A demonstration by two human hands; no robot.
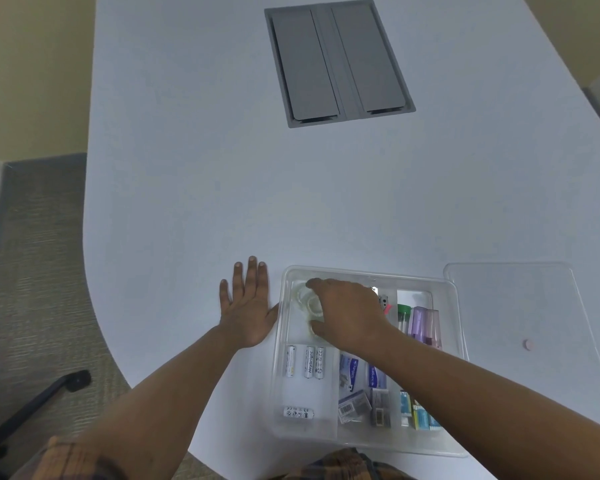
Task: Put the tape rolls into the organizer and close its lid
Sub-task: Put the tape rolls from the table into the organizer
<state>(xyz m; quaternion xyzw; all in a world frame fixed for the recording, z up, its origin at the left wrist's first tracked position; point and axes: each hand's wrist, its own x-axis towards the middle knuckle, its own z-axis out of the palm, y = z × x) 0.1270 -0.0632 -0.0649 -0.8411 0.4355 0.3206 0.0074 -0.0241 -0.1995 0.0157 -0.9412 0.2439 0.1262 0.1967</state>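
1. The right hand (347,315) is reaching into the far-left compartment of the organizer (447,341), its fingers curled down over the tape rolls (307,301). Whether it is gripping a roll or only resting on them, I cannot tell.
2. The left hand (248,306) is lying flat and open on the table (187,168), palm down, just beside the organizer's left wall.
3. To do this step well, I judge the rolls should be laid flat and pushed fully below the rim, so nothing is standing proud when the lid comes down.
4. The left hand is well placed to brace the organizer against sliding while the right one is pressing the rolls in.
5. The rolls are looking clear and pale, nearly vanishing against the see-through plastic; two ring outlines are showing beside the fingers, and more may be hiding under the palm.
6. The lid (520,306) is lying flat on the table just to the right of the organizer, not yet on.
7. Batteries (307,362) are sitting in the compartment nearer the person.
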